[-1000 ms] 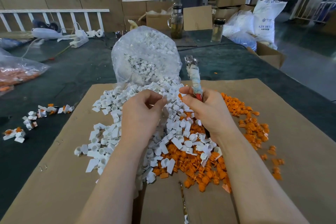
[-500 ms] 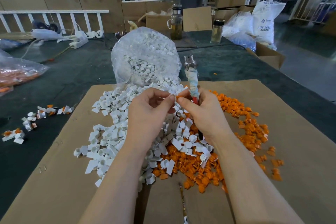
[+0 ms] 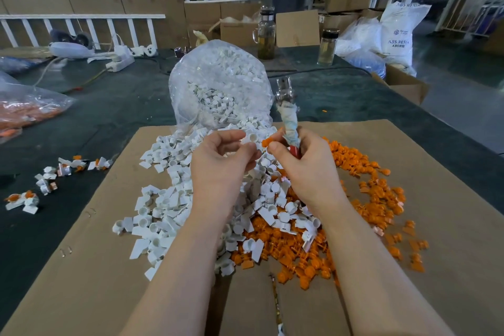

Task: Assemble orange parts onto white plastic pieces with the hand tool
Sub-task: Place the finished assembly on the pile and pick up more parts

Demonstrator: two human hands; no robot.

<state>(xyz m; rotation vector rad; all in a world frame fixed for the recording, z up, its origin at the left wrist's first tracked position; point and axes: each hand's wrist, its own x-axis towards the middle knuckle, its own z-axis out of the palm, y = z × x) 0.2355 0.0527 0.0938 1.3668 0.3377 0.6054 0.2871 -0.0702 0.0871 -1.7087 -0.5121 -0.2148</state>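
— Above the cardboard sheet (image 3: 436,199), what is held?
— Left hand (image 3: 221,169) pinches one white piece (image 3: 251,138); right hand (image 3: 308,169) pinches one orange part (image 3: 266,142) and grips one wrapped hand tool (image 3: 288,117), upright.
— Around?
— Two loose heaps, white (image 3: 169,199) and orange (image 3: 376,194); one clear bag (image 3: 218,84) behind; two bottles (image 3: 266,33) on dark table (image 3: 109,106).

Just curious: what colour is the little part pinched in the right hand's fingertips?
Orange part, clearest in the head view, the only one.

Left hand (image 3: 221,163) pinches a white piece (image 3: 251,138); right hand (image 3: 305,169) pinches an orange part (image 3: 267,142) beside it and grips the upright hand tool (image 3: 289,117).
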